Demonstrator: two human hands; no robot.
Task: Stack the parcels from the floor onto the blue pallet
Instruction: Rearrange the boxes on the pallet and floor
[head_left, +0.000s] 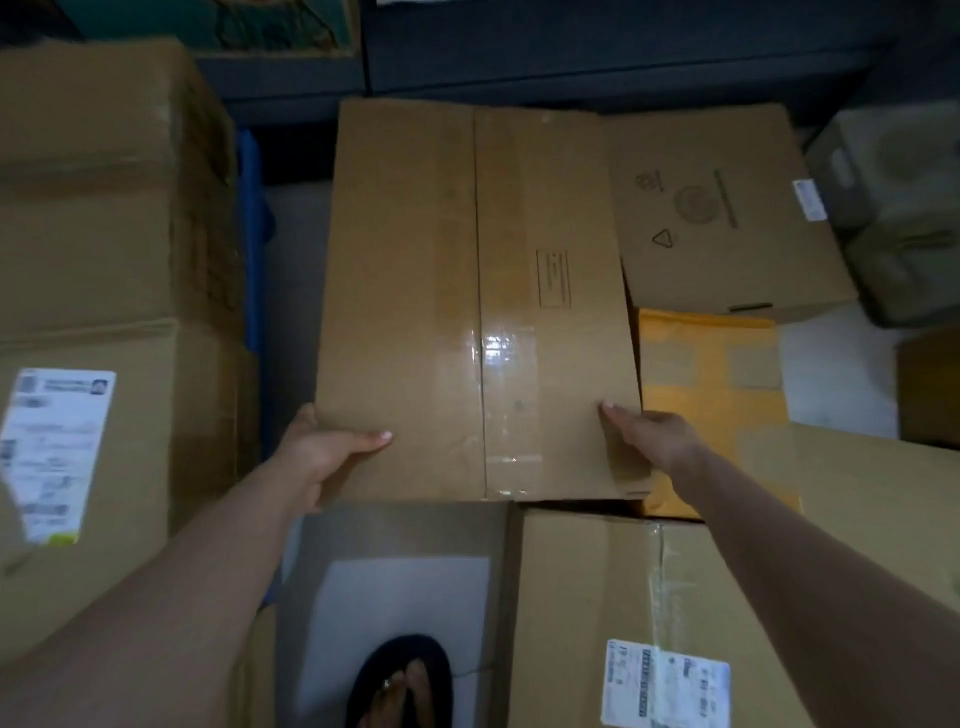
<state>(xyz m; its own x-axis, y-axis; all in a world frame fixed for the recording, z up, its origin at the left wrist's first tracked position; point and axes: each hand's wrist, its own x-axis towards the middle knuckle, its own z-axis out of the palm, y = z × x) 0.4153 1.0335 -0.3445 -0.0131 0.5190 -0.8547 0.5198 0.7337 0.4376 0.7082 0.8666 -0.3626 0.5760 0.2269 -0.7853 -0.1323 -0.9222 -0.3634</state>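
A large taped cardboard box (467, 291) fills the middle of the view, its near edge lifted toward me. My left hand (322, 452) grips its near left corner, thumb on top. My right hand (649, 436) grips the near right edge, thumb on top. A sliver of the blue pallet (252, 249) shows to the left of the box, beside a stack of labelled cardboard boxes (104, 312).
A box with printed symbols (727, 208) sits at the back right, a yellow padded envelope (711, 395) below it. A labelled box (649, 623) lies near right. My sandalled foot (400, 686) stands on the white floor. Dark shelving runs along the back.
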